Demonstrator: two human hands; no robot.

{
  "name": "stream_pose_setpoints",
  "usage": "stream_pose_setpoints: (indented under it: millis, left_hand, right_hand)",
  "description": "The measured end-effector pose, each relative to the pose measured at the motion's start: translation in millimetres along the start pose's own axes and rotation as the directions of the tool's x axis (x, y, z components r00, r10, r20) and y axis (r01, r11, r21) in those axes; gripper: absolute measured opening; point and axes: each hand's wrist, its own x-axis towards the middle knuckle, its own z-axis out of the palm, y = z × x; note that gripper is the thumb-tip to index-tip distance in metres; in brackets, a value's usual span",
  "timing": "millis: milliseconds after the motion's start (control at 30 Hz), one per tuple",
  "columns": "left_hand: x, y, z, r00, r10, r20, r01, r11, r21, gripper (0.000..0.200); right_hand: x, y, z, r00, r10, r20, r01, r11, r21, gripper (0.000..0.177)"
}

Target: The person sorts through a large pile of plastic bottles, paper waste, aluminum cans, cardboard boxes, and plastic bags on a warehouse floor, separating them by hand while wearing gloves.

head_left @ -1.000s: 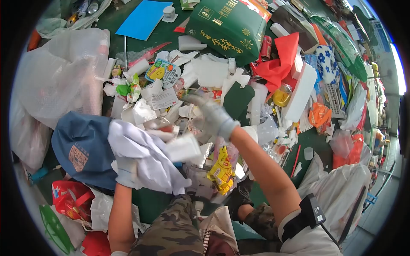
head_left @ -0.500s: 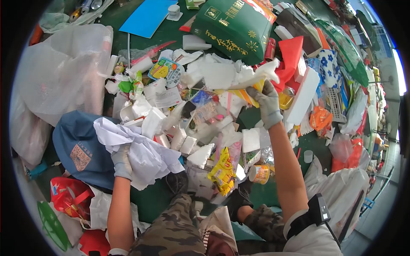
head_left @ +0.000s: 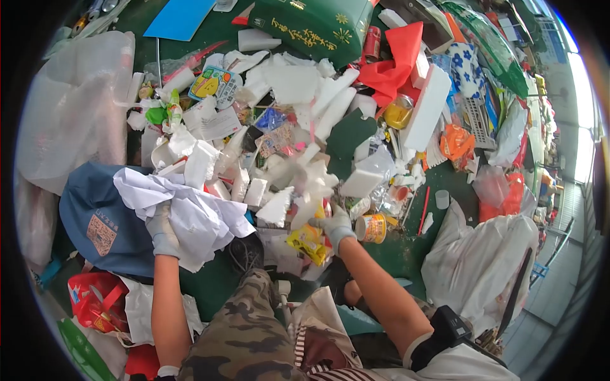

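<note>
Nearest, at 6 o'clock, a knee in camouflage trousers (head_left: 254, 330) rises between both forearms. At 9 o'clock of it, the gloved left hand (head_left: 162, 231) is clenched around a crumpled white sheet (head_left: 203, 216). The sheet's long axis runs from 10 o'clock to 4 o'clock, its loose end pointing towards the knee, and it lies over a blue bag (head_left: 95, 216). At 3 o'clock the gloved right hand (head_left: 334, 225) rests on the heap, its fingers curled at the top of a yellow wrapper (head_left: 307, 242); whether they grip it cannot be told. The wrapper slants from 1 o'clock to 7 o'clock. A tin can (head_left: 372, 227) lies just beside that hand. Beyond are white foam blocks (head_left: 254, 190), then a red cloth (head_left: 394, 63) and a green box (head_left: 311, 25) at 12 o'clock.
</note>
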Motion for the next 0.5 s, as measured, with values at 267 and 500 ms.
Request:
stream_pose_setpoints:
  millis: [267,500]
  left_hand:
    - [2,-4,-1,0.998,0.061,0.028,-0.061,0.998,-0.011,0.042]
    - [3,-8,-2,0.999,0.030,0.019,-0.029,0.999,-0.031,0.046]
  right_hand:
    - [-39,-62,-84,0.948,-0.308,0.083,0.213,0.804,0.556,0.039]
    - [-77,20,46,0.727,-0.586,0.358,0.683,0.675,-0.280,0.041]
